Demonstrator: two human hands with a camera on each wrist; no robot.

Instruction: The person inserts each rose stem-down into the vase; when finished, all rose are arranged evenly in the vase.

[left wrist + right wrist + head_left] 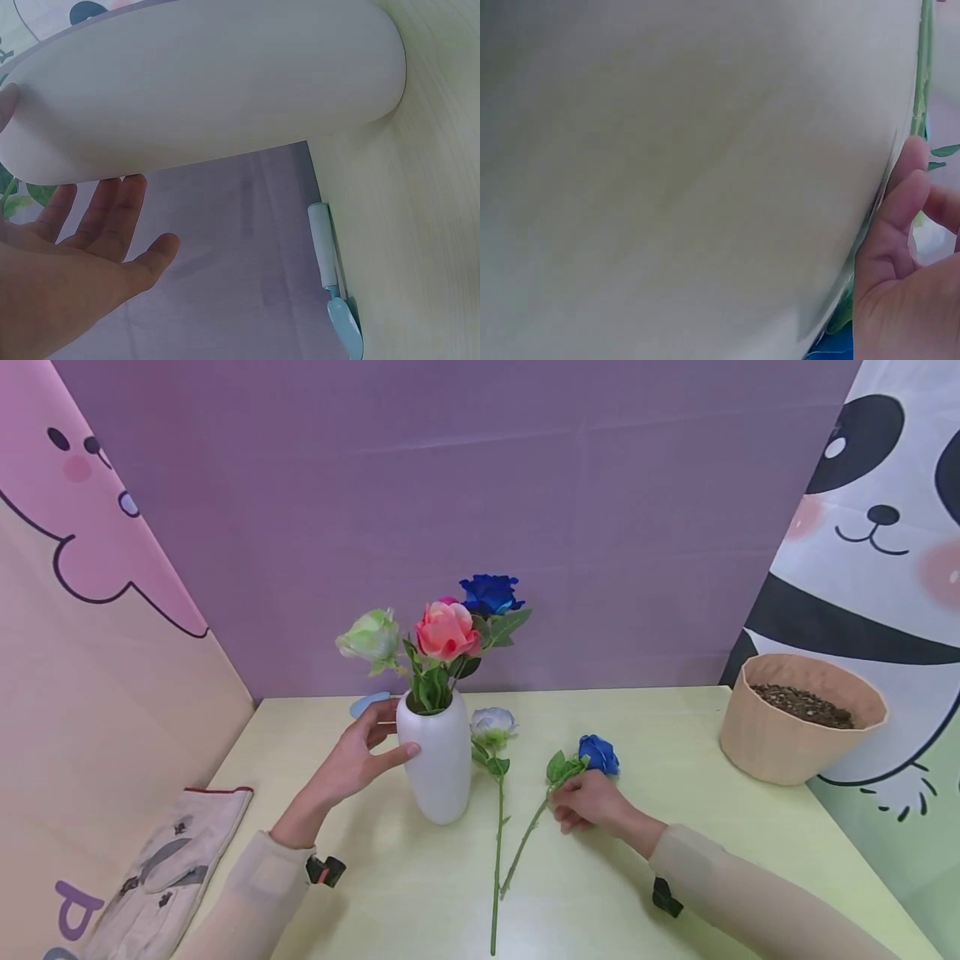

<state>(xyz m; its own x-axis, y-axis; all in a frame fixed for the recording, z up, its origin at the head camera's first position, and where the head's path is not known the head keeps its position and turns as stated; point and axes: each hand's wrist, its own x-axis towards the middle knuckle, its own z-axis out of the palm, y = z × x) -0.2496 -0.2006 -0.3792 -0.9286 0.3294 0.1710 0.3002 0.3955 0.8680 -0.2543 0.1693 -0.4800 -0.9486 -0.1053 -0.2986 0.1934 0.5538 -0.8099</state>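
Note:
A white vase point(438, 768) stands upright on the table, holding a pale green flower point(371, 637), a coral-pink rose point(447, 631) and a dark blue rose point(491, 594); a bit of magenta bloom shows behind them. My left hand point(356, 760) holds the vase near its upper left side, thumb in front and fingers at the side. In the left wrist view the fingertips point(133, 184) touch its wall. My right hand point(588, 800) pinches the stem of a blue rose point(599, 754) lying on the table. Between vase and right hand lies a white flower point(492, 724) on a long green stem.
A tan pot of dark soil point(802, 718) stands at the right back. Folded light gloves point(172, 868) lie at the left edge. Behind the vase is a small blue trowel point(343, 322) with a pale handle. A purple backdrop point(600, 527) rises at the table's far edge.

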